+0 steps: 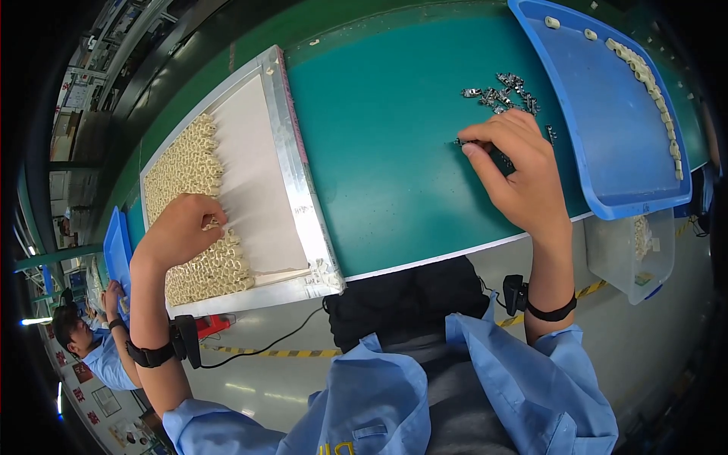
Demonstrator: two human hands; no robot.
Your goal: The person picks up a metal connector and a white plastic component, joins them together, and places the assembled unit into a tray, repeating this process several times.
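My right hand (pixel 523 171) is over the green tabletop with thumb and forefinger pinched on a small dark metal part (pixel 459 142), mostly covered by the fingertips. Beside and beyond it lies a loose heap of similar shiny metal parts (pixel 509 95). On the left, my left hand (pixel 180 230) is closed, its fingertips at the edge of dense rows of small cream-coloured pieces (pixel 182 163). Whatever those fingers hold, if anything, is too small to make out. The pieces fill the left part of a shallow metal-edged frame (pixel 292 144); its right part shows a bare pale base.
A blue tray (pixel 614 114) at the right has cream cylindrical pieces along its far edge. Below it stands a translucent bin (pixel 637 254). The green table (pixel 379 152) ends at a pale front edge. Another person (pixel 98 345) works at the far left by another blue tray (pixel 116 254).
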